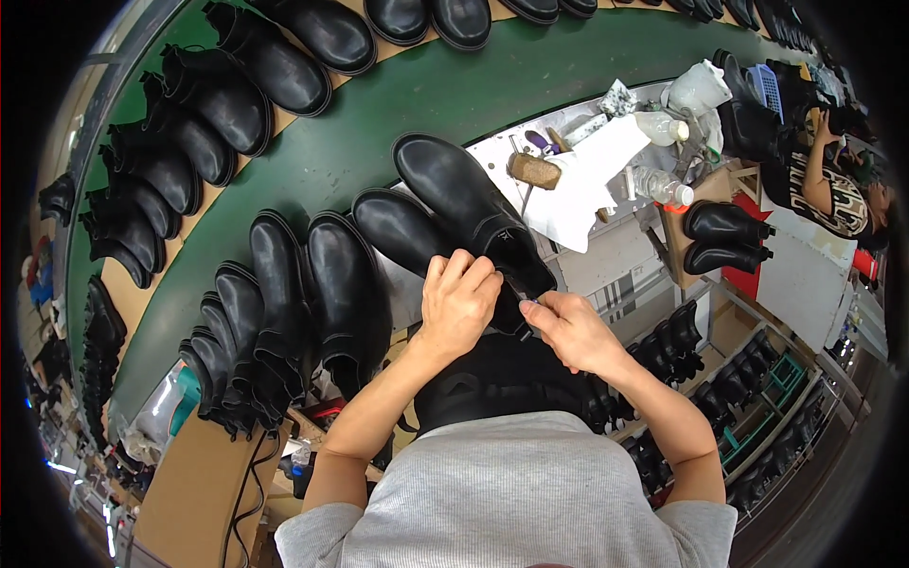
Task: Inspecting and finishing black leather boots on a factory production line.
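A black leather ankle boot lies at the table's near edge, its opening turned toward me. My left hand is closed at that opening, fingers bent and gripping the boot's upper edge. Close beside it, my right hand is closed around a slim tool, mostly hidden in the fist, whose tip meets the same edge. What kind of tool it is cannot be made out. The second boot lies just left of the first, partly behind my left hand.
More black boots stand in a row to the left. A green conveyor belt curves beyond, edged with boots. On the right are a brown block, white paper, plastic bottles and boot racks. Another person sits far right.
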The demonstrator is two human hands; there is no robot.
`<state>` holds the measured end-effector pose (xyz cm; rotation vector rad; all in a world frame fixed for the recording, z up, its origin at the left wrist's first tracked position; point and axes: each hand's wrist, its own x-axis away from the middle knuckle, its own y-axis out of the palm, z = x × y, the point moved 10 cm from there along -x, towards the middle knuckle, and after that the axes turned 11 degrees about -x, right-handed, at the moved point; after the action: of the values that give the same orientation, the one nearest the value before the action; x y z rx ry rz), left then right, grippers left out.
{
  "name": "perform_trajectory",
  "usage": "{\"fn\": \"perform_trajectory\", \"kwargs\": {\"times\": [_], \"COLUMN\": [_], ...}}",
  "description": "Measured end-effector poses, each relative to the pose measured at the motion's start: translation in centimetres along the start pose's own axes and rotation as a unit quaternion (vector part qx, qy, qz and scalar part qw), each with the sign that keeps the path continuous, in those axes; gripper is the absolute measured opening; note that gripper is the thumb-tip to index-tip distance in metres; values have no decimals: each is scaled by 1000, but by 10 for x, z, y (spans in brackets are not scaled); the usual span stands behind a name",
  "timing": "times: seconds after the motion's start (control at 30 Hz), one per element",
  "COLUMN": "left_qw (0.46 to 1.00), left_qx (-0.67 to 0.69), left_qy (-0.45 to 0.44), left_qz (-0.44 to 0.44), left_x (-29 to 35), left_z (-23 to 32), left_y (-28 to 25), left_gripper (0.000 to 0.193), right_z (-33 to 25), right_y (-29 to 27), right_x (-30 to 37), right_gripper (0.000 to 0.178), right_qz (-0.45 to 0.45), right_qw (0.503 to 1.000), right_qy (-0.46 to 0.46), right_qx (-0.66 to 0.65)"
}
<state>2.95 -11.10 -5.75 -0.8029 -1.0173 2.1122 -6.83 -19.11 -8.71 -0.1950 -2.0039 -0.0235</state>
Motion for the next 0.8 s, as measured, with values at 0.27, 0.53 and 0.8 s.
{"fn": "perform_trajectory", "kwargs": {"times": [0.27, 0.53, 0.8], "left_qw": [1000, 1000, 999], "left_qx": [-6, 1, 40], "left_qy": [0, 4, -23], "left_qz": [-15, -16, 11], "left_x": [-1, -5, -7], "left_z": [0, 3, 1], "left_y": [0, 3, -26], "left_gripper": [14, 14, 22], "right_z": [-6, -11, -36], "right_y": [-5, -14, -193], "right_x": [-7, -8, -16], "right_gripper": [38, 35, 34], "right_qz": [-5, 9, 417], "right_qw": [998, 989, 851], "right_qy": [-38, -92, -229], "right_qx": [44, 115, 223]}}
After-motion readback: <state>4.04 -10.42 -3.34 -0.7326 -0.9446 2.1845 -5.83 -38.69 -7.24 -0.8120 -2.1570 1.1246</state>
